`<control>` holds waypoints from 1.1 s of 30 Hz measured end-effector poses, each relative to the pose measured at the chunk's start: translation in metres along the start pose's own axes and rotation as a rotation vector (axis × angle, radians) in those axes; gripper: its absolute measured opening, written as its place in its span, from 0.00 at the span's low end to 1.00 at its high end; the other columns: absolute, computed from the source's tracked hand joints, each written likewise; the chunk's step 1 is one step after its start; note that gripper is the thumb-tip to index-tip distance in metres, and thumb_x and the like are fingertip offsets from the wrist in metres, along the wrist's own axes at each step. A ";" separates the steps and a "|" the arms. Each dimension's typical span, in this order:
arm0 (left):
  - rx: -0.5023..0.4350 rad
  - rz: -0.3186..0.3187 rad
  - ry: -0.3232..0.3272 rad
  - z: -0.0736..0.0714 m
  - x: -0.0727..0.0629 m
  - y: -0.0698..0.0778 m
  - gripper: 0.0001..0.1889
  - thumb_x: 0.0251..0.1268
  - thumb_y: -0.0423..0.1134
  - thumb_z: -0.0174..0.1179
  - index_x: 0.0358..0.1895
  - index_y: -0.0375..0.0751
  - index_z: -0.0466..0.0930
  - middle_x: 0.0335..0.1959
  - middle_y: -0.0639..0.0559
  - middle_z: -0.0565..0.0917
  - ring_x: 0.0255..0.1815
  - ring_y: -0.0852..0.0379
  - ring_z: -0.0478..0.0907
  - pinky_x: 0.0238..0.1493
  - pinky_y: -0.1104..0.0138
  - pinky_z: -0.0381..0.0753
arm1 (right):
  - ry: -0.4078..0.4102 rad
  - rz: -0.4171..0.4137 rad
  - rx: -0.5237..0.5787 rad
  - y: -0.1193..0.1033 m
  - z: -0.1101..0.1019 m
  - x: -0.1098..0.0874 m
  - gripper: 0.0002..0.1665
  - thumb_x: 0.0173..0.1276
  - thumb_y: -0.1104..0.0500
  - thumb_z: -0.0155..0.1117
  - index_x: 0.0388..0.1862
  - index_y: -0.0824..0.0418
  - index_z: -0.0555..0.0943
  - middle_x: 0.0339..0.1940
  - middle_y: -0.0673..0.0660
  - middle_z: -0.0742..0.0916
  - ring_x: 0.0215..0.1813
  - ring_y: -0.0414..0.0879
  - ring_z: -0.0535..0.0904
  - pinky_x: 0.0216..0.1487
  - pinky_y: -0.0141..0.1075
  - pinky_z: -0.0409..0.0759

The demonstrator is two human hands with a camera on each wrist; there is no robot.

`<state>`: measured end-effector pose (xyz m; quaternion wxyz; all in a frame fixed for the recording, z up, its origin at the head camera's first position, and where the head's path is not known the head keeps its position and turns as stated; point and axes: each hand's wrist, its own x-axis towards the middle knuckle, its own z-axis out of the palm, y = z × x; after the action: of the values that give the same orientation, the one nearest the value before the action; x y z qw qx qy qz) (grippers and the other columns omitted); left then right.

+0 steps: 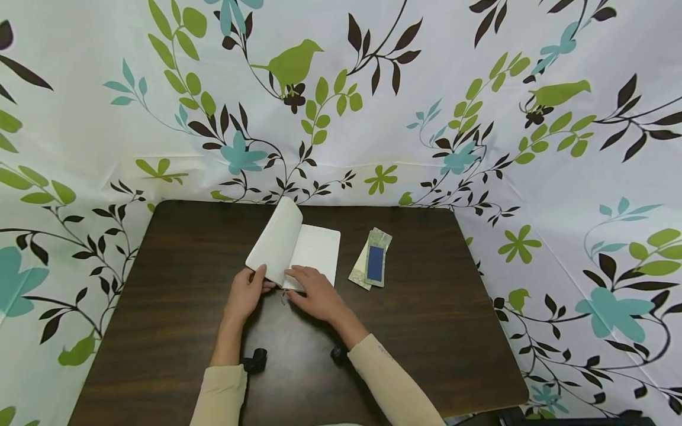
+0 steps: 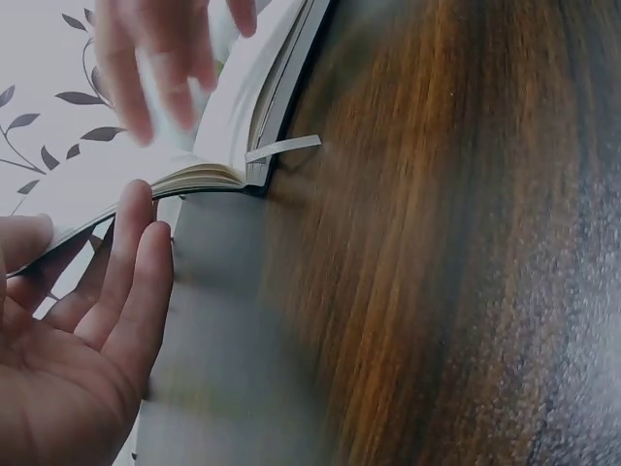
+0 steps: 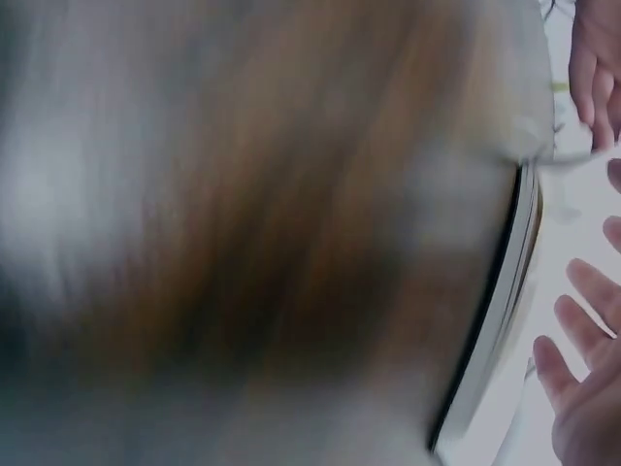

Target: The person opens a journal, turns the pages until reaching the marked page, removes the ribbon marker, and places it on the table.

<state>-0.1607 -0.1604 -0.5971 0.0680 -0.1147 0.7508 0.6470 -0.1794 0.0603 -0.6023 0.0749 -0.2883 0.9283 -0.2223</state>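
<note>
A notebook (image 1: 318, 251) with white pages lies spread on the dark table, its left side raised at a slant. My left hand (image 1: 246, 296) grips the lower left edge of that raised side, thumb on the page and fingers beneath the cover, as the left wrist view shows. Over the lower part of the right page is my right hand (image 1: 318, 293), its fingers extended and spread, holding nothing. From the spine's lower end a pale ribbon bookmark (image 2: 283, 148) sticks out. The right wrist view shows the notebook's dark cover edge (image 3: 475, 340) beside the spread right fingers.
Right of the notebook, a blue rectangular item (image 1: 375, 263) lies on pale green patterned paper pieces (image 1: 359, 269). The dark wooden table (image 1: 426, 331) backs onto a white cloth (image 1: 341, 177) printed with leaves and birds. Dark bands with small devices (image 1: 256, 360) sit at the wrists.
</note>
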 end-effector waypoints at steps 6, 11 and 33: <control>0.078 -0.012 0.010 -0.002 0.001 -0.003 0.28 0.90 0.53 0.48 0.63 0.27 0.78 0.50 0.30 0.88 0.47 0.44 0.91 0.50 0.63 0.87 | -0.062 0.120 -0.114 0.029 -0.014 -0.002 0.38 0.80 0.39 0.64 0.83 0.47 0.69 0.85 0.55 0.72 0.83 0.55 0.69 0.76 0.59 0.73; 0.108 -0.019 -0.010 -0.003 0.003 -0.001 0.29 0.89 0.57 0.47 0.64 0.30 0.78 0.56 0.31 0.86 0.51 0.40 0.91 0.51 0.62 0.76 | -0.083 0.172 -0.088 0.050 -0.023 -0.008 0.42 0.76 0.38 0.69 0.83 0.48 0.70 0.86 0.57 0.70 0.84 0.58 0.68 0.77 0.62 0.70; 0.076 -0.064 -0.010 -0.007 -0.002 -0.005 0.26 0.89 0.56 0.49 0.59 0.32 0.78 0.34 0.40 0.81 0.40 0.40 0.93 0.37 0.61 0.76 | -0.112 0.074 -0.011 0.060 -0.025 -0.019 0.30 0.80 0.45 0.67 0.75 0.53 0.78 0.84 0.59 0.73 0.83 0.62 0.69 0.76 0.62 0.72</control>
<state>-0.1577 -0.1683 -0.5998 0.0968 -0.1325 0.7704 0.6161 -0.2003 0.1249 -0.6070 0.1333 -0.2659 0.9340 -0.1979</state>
